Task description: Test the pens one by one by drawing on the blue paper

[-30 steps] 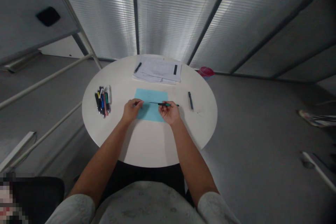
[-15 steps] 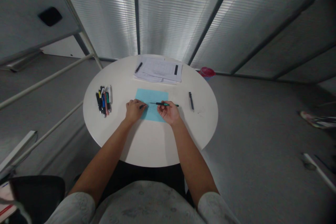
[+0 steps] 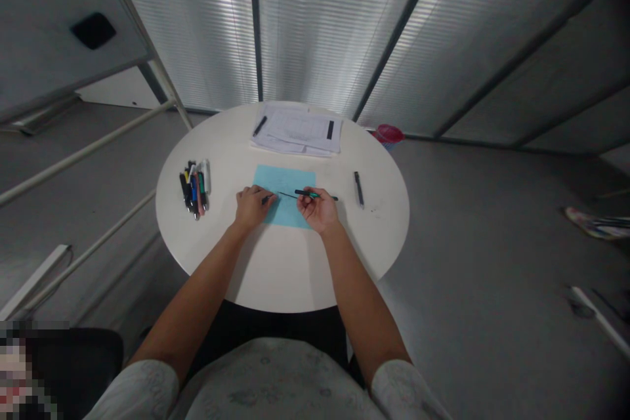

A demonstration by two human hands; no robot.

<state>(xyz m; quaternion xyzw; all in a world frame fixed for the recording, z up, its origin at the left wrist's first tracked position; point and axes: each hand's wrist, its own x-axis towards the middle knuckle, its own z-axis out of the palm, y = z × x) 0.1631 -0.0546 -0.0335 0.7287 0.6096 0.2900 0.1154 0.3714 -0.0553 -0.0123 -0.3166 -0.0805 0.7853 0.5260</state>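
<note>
A sheet of light blue paper [image 3: 284, 177] lies on the round white table, with both hands over its lower part. My right hand [image 3: 319, 212] is closed around a black and green pen barrel [image 3: 301, 192], held roughly level. A thin dark stick like a pen refill [image 3: 288, 195] also comes out of its fingers, just below the barrel, pointing left. My left hand [image 3: 252, 209] rests at the paper's left edge, fingers pinched on a small dark pen part [image 3: 266, 199]; most of that part is hidden. The refill's tip stops close to the left fingertips.
Several pens and markers [image 3: 195, 189] lie in a pile at the table's left. One black pen [image 3: 359, 190] lies to the right. Printed papers [image 3: 295, 130] with a dark pen [image 3: 260, 126] on them are at the back. A pink basket [image 3: 388, 134] stands beyond the table.
The thin refill was in line with the pen barrel; now it sits apart, below the barrel, in my right hand. The barrel has shifted slightly right. My left hand stays put.
</note>
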